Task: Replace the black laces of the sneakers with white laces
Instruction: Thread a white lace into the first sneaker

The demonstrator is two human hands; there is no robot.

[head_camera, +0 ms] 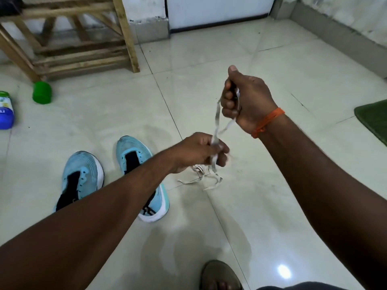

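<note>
Two light blue sneakers with black tongues stand on the tiled floor, one at the left and one beside it, partly hidden by my left forearm. No laces show in their eyelets. A white lace stretches between my hands. My right hand, raised, grips its upper part. My left hand, lower, pinches the lace where it twists. The rest of the white laces lies in a loose tangle on the floor just under my left hand.
A wooden rack stands at the back left. A green cup and a blue container sit on the floor at the left. A green mat lies at the right edge. My sandalled foot shows at the bottom.
</note>
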